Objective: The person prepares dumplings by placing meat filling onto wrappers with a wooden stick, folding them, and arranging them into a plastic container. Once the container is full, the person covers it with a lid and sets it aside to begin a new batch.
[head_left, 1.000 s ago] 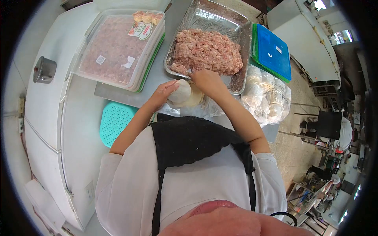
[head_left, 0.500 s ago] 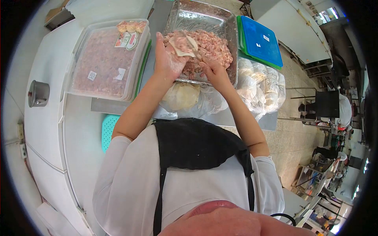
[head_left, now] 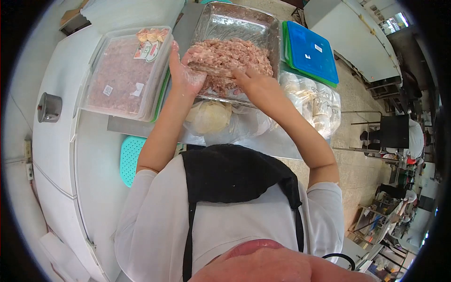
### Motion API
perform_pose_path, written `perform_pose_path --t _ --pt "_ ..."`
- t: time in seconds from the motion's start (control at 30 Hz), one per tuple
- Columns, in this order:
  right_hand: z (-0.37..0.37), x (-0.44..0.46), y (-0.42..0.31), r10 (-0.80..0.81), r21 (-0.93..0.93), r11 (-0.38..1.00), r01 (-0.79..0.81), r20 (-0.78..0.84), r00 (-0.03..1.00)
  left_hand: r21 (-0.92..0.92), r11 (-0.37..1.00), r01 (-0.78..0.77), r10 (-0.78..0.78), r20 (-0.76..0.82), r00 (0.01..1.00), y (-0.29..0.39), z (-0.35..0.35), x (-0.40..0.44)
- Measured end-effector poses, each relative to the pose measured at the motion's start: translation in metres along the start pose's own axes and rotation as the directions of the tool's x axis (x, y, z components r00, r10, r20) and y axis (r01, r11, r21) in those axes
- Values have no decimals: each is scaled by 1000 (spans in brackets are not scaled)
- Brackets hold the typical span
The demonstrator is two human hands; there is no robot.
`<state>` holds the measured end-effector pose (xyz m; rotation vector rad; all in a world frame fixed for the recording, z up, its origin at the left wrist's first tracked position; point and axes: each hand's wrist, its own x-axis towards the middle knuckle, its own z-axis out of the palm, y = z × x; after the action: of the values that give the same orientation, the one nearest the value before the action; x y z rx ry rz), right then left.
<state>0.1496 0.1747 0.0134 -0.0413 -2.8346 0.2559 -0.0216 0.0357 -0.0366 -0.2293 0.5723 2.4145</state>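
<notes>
My left hand is at the near left side of a metal pan, palm turned inward and thumb pointing up. The dough wrapper it cradles hardly shows now, hidden among the tool and the meat. In my right hand is a thin, flat spreading tool, which reaches left across the meat to the left palm. Ground meat is heaped in the near half of the pan. Just below the pan lies a clear plastic bag with pale round dough wrappers.
A lidded plastic box of ground meat stands left. To the right are blue and green lids and bagged pale rounds. A turquoise perforated basket and metal pot are further left. A person is in the background.
My left hand has shifted left, and the wrapper, plainly visible before, is now barely seen. My right hand has turned, its tool now lying sideways toward the left palm.
</notes>
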Motion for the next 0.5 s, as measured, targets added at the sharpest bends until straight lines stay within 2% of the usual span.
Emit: perform_pose_path --t 0.07,0.1,0.13,0.17,0.2,0.23,0.27,0.3,0.33,0.4,0.47,0.5 --pt "7 5 16 -141 -47 989 139 -27 990 -24 999 -34 32 -53 998 -3 -5 10" --pt "0 5 22 -144 -53 988 142 -28 989 -87 996 -13 12 -8 1000 3 -22 22" --pt "-15 5 24 -115 -192 975 114 7 993 -145 989 14 -9 36 999 8 -33 29" --pt "-24 4 27 -78 -327 941 86 36 996 1 1000 -5 5 166 986 11 -31 16" --pt "-26 2 33 -68 -330 941 74 31 997 7 1000 4 -5 172 985 14 -26 5" --pt "-27 1 41 -47 -395 917 59 41 998 384 909 -166 67 258 964 16 -20 -5" --pt "-29 -1 48 -24 -459 887 46 54 998 675 658 -334 96 365 926 20 -17 -10" --pt "-29 -2 54 -10 -464 885 34 53 999 806 460 -372 50 395 917 32 -19 -9" --pt "-29 -1 60 0 -479 878 15 31 1000 804 464 -372 39 401 915 32 -13 -13" --pt "-33 1 62 9 -500 866 -5 5 1000 742 -7 -671 22 670 742 31 -1 -19" --pt "-39 3 56 -43 -442 897 -13 -117 992 742 -2 -670 8 670 742 21 -7 -11" --pt "-41 4 55 -43 -443 896 -14 -120 992 746 0 -666 -5 666 746 18 -9 -8"
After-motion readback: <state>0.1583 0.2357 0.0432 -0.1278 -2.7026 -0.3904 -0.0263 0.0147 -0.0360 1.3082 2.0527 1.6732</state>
